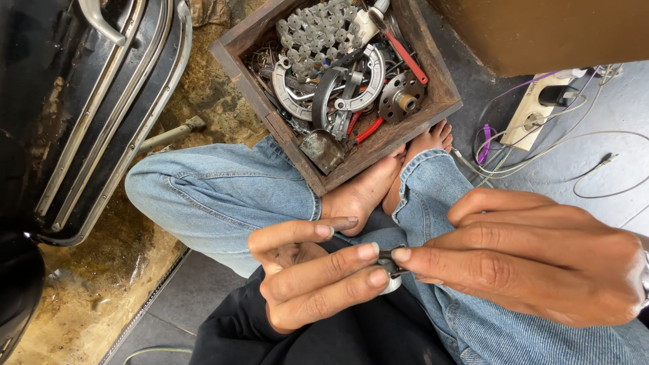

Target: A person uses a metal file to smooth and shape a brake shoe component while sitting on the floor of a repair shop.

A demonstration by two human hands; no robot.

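- Sitting pinched between the fingertips of both hands is a small dark metal part (391,262), low in the head view and just above the person's lap; its exact shape is too hidden to tell.
- The left hand (307,270) is curled, palm turned up, with its middle and ring fingertips pressed against the near side of the part and its index finger stretched out above it, free of it.
- The right hand (541,260) comes in from the opposite side, its fingers closed together and its foremost fingertip meeting the part, so the two hands touch at that one spot.
- A pale rounded bit shows just under the part, by the left fingertips; what it is cannot be told.
- Beneath both hands lie the person's crossed legs in blue jeans (223,192), with dark cloth (324,341) directly below the left hand.
- Bare feet (378,186) rest just beyond the hands, touching the near corner of a wooden box (433,74).
- The box, well beyond the hands, is crowded with metal pieces: curved brake shoes (351,88), a round hub piece (402,98), a heap of small sprockets (314,30) and red-handled pliers (368,128).
- Beyond the right hand, a white power strip (534,111) and loose wires (574,149) lie on the grey floor.
- Far beyond the left hand stands a black vehicle body with chrome trim (94,115).
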